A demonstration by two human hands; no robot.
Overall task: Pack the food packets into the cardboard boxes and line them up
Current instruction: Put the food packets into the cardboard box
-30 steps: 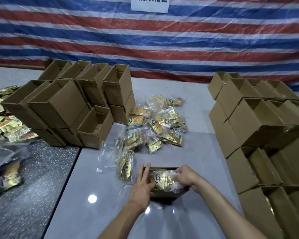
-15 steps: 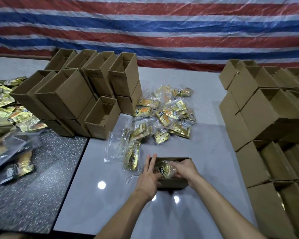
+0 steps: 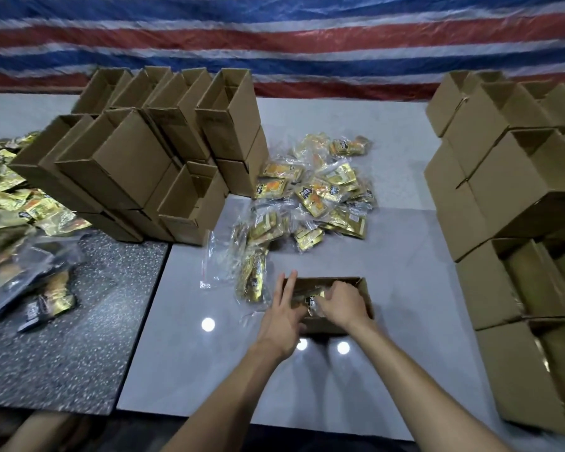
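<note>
Cardboard box (image 3: 365, 293), open-topped, holds gold food packet (image 3: 313, 301). Left hand (image 3: 282, 316): fingers straight, against box's left end. Right hand (image 3: 340, 305): inside box, fingers curled on the packet. Loose packets (image 3: 320, 194): behind box.

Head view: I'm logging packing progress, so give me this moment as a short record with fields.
box being packed: open, on the pale table, in front of the person
left grip: fingers straight, against the box's left end
right grip: holds a gold packet inside the box
loose packets: heaped behind the box
left boxes: stacked, open
right boxes: stacked, open
</note>
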